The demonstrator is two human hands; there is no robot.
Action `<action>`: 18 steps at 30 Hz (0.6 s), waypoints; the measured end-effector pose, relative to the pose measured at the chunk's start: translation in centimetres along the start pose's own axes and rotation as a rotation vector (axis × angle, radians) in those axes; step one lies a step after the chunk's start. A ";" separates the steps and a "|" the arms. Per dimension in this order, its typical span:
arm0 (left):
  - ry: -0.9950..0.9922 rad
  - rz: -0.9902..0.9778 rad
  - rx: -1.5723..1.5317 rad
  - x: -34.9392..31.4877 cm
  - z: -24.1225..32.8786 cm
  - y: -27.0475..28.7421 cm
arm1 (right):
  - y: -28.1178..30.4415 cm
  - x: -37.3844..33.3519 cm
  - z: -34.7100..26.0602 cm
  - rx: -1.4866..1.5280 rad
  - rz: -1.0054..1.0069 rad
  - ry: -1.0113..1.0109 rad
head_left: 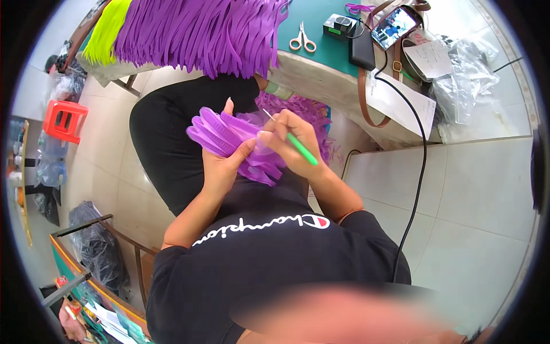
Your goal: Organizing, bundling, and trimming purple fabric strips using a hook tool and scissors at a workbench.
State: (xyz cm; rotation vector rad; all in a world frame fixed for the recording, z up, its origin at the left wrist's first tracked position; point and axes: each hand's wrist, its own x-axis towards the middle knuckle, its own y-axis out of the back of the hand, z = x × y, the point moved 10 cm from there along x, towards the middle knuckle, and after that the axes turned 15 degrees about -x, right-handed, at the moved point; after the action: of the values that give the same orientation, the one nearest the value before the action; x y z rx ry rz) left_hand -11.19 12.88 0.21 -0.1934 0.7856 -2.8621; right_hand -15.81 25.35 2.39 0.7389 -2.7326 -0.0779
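Over my lap, my left hand (pixel 220 166) is closed round a looped bundle of purple strips (pixel 215 135), its thumb pressed on top. A paler, sheer purple part shows between my two hands. My right hand (pixel 295 143) grips a slim tool with a green handle (pixel 302 150). The tool's thin metal tip points up and left, past my fingers, beside the bundle. Fingers of my right hand also meet the bundle's right side; whether they pinch it I cannot tell.
Many long purple strips (pixel 200 34) and yellow-green strips (pixel 106 34) hang over the table edge ahead. Small scissors (pixel 302 39), a black device (pixel 362 50) and a phone (pixel 395 27) lie right of them. A black cable (pixel 423 155) runs down my right side. A red stool (pixel 66 121) stands left.
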 end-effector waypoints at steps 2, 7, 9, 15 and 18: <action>-0.026 -0.034 0.024 -0.1 0.1 -0.3 | 0.6 -0.3 -0.9 0.127 0.019 0.025; -0.151 -0.067 0.058 0.2 1.0 -0.6 | 2.6 -0.6 -2.8 0.358 0.076 0.119; -0.229 -0.065 0.165 0.0 1.7 -0.4 | 3.3 -0.7 -3.0 0.424 0.087 0.110; -0.273 -0.066 0.405 0.3 2.1 0.5 | 6.1 -1.5 -5.4 0.592 0.060 0.255; -0.041 -0.032 0.191 0.6 -0.6 1.7 | 7.1 -2.0 -6.0 0.611 0.071 0.235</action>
State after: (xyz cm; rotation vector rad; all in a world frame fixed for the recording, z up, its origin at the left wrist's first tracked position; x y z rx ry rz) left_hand -11.65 11.57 -1.11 -0.2404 0.5014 -2.9308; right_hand -15.79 32.65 8.49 0.7349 -2.5488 0.8349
